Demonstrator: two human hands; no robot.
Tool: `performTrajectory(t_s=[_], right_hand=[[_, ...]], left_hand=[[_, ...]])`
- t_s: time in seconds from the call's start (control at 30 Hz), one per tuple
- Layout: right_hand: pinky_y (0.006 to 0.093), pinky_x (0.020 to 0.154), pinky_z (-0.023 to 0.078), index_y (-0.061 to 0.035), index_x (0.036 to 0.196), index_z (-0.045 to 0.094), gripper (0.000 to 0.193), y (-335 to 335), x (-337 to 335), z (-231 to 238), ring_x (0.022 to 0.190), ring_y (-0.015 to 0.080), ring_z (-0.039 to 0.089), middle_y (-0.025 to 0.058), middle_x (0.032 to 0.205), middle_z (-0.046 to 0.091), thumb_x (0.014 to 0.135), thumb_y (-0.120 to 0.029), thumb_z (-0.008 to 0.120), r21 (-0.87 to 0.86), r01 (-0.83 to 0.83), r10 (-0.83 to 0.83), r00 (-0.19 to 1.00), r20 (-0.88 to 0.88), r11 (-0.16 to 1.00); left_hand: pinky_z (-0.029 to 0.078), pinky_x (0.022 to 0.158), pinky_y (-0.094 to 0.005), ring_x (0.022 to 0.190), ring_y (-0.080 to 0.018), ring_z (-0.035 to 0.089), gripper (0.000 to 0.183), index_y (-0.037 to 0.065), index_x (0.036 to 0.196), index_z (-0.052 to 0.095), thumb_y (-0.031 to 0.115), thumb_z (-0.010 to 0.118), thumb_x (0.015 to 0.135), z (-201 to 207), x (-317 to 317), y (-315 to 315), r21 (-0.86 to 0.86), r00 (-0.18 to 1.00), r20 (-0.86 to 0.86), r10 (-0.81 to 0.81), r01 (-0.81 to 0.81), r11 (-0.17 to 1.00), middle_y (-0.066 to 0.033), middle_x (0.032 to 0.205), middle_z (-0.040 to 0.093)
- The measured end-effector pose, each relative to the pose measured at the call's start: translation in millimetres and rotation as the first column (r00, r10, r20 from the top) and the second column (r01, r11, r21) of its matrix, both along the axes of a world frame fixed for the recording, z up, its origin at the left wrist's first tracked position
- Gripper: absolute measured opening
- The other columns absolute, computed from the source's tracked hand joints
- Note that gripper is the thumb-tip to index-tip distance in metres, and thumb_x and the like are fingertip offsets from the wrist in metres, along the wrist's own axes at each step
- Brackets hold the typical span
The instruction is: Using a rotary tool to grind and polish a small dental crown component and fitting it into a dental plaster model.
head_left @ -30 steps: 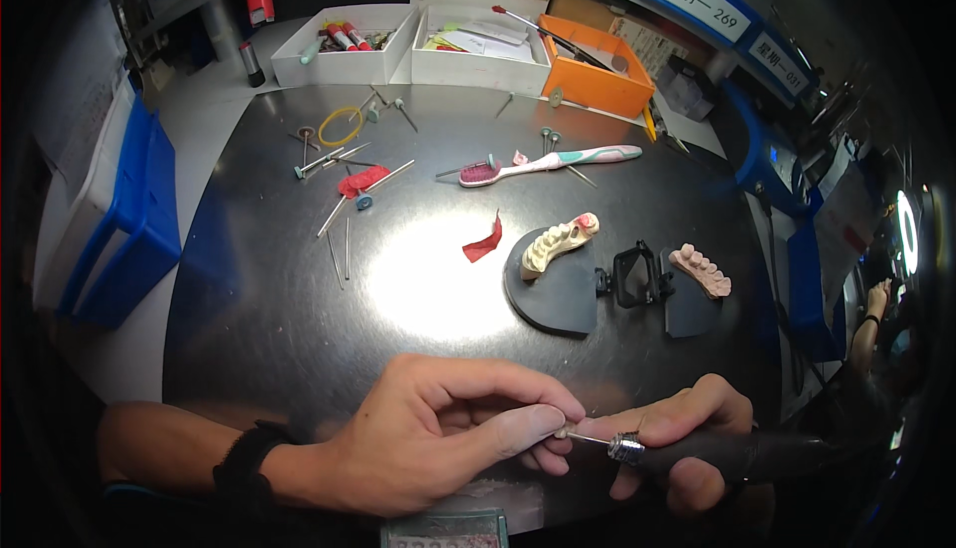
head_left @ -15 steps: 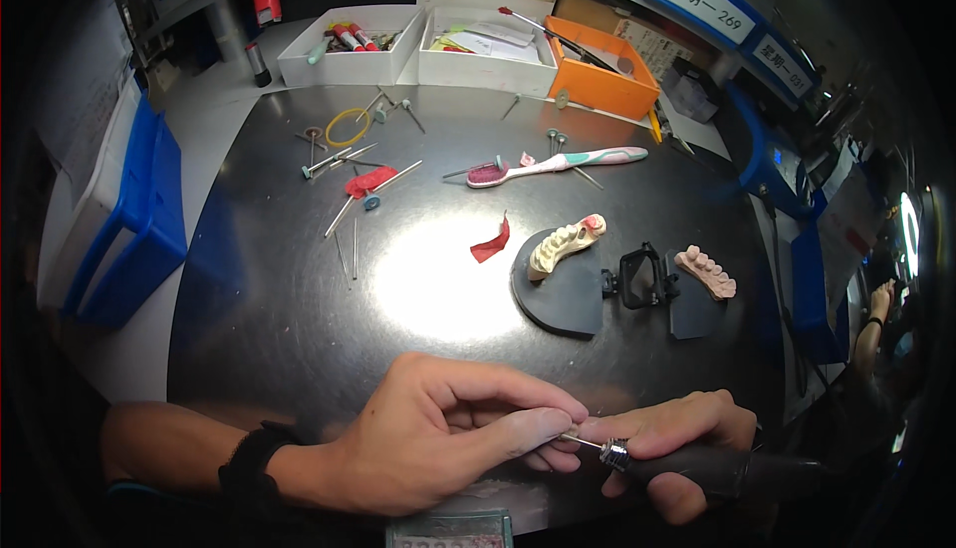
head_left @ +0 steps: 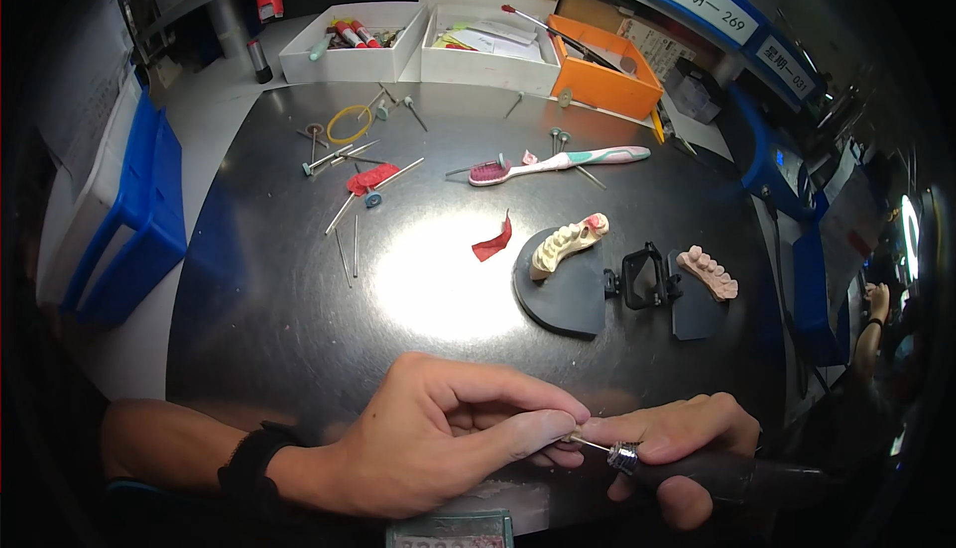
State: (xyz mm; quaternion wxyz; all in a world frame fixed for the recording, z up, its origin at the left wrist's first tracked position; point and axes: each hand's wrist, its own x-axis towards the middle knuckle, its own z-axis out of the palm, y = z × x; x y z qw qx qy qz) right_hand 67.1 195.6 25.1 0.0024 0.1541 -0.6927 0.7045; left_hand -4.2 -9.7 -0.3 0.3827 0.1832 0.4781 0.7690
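My right hand (head_left: 692, 431) is closed around a dark rotary handpiece (head_left: 742, 477) with a silver collar and a thin metal bur shank. Its tip points left, to the fingertips of my left hand (head_left: 438, 438). Thumb and index finger of that hand pinch something tiny at the tip, mostly hidden by the fingers. Beyond the hands, a cream dental cast (head_left: 560, 249) with a pink-red patch at one end stands on a dark plate (head_left: 558, 314). A black hinge (head_left: 645, 277) joins this plate to another bearing a pinkish tooth cast (head_left: 709, 274).
Farther back lie a toothbrush (head_left: 597, 158), a red sheet scrap (head_left: 493, 239), a yellow rubber band (head_left: 350, 125) and several loose burs. White boxes (head_left: 349, 65) and an orange box (head_left: 602, 80) line the rear. Blue bins (head_left: 139, 219) stand left; a green-framed object (head_left: 450, 528) sits at the near edge.
The handpiece and my right hand have shifted slightly to the right, showing a bit more of the shank. My left hand keeps its pinch almost unmoved.
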Motion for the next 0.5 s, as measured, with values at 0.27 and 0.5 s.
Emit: performTrajectory(t_s=[0.27,0.5], right_hand=[[0.0281,0.060,0.056,0.0000,0.095,0.047,0.024,0.4,-4.1,-1.9,0.074,0.0253,0.066,0.0326,0.098,0.059,0.085,-0.017,0.060,0.083,-0.039,0.044,0.997,-0.058,0.996],[0.0274,0.060,0.056,-0.0009,0.095,0.047,0.024,-0.1,-3.4,-3.4,0.068,0.0233,0.066,0.0327,0.097,0.059,0.085,-0.018,0.060,0.110,-0.037,0.049,0.993,-0.106,0.993]], left_hand=[[0.052,0.080,-0.0227,0.090,-0.0156,0.064,0.020,-0.007,0.105,0.060,0.004,0.054,0.089,-0.3,2.1,0.9,-0.008,1.000,-0.004,0.030,-0.030,1.000,-0.0144,0.099,0.064],[0.052,0.080,-0.0221,0.089,-0.0146,0.064,0.020,-0.007,0.105,0.061,0.004,0.055,0.088,1.9,1.7,-0.7,-0.088,0.993,-0.113,0.040,-0.050,0.995,-0.0142,0.097,0.065]])
